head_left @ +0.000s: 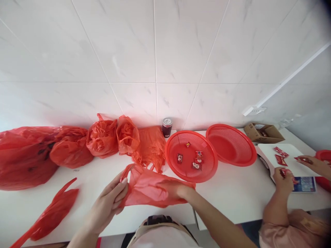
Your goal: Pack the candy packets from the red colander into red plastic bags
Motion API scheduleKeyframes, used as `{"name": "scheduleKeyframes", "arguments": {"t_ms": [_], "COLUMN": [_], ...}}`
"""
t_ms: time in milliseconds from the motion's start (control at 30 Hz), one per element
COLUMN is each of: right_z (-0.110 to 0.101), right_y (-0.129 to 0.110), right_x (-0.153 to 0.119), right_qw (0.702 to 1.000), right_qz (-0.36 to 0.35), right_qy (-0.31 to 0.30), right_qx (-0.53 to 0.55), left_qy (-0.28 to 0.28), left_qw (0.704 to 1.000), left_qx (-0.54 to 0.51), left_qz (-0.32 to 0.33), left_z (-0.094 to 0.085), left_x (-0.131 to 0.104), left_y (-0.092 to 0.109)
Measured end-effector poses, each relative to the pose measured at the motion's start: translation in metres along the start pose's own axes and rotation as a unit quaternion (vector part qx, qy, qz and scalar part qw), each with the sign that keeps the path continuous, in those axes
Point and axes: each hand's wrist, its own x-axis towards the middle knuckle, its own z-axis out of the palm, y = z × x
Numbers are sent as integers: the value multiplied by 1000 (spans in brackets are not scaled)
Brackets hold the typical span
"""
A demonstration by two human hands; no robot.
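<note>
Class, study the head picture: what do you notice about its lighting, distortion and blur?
Head view: bright, fairly even light, but a dark upper-right corner; head view: tile seams on the wall spread toward the top, suggesting wide-angle stretch; head view: the co-worker's sleeve looks soft.

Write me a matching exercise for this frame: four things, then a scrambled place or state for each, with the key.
Things:
1. left hand
2. right hand
3. dark can
4. cardboard box

Places or states:
A. behind the white tray
B. inside the red bag
C. beside the basket that holds wrapped sweets
D. grip closed on one end of the red bag

Pairs: 1-D; 2-B; 3-C; 4-A
</note>
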Motion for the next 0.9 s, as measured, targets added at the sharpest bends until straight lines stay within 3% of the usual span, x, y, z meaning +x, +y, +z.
{"name": "scheduleKeyframes", "arguments": {"t_ms": [67, 133, 200, 233, 300, 333, 367, 400, 500, 633, 767, 900], "right_z": [-18, -43, -72, -87, -116, -128, -137, -144, -146, -130, -129, -137], "right_y": [-1, -12, -17, -13, 9, 27, 47, 69, 124, 158, 158, 129], "right_x": [-19, -31, -29, -24, -8, 0, 7, 12, 15, 5, 3, 1], "right_qw": [989, 955, 928, 930, 966, 982, 979, 952, 909, 909, 927, 951], "right_qz": [-47, -52, -33, -19, 40, 103, 187, 275, 367, 370, 345, 285], "right_qy": [-104, -194, -177, -125, 2, 53, 82, 66, 46, 61, 91, 118], "right_qx": [94, 220, 326, 344, 257, 150, 10, -119, -192, -183, -119, 2], "left_qy": [-2, -13, -30, -40, -53, -58, -63, -67, -67, -27, -4, -16], "left_qw": [1000, 999, 998, 998, 997, 997, 997, 996, 996, 998, 1000, 1000], "left_qx": [12, 25, 24, 23, 27, 31, 36, 41, 45, 32, 17, -6], "left_qz": [-7, -32, -49, -50, -43, -40, -41, -43, -48, -36, -21, -1], "left_z": [-8, -8, 2, 8, 23, 30, 36, 41, 49, 51, 55, 63], "left_x": [2, 5, 8, 8, 7, 6, 5, 4, 3, 9, 18, 23], "left_y": [-9, -21, -31, -34, -34, -33, -32, -31, -30, -32, -32, -31]}}
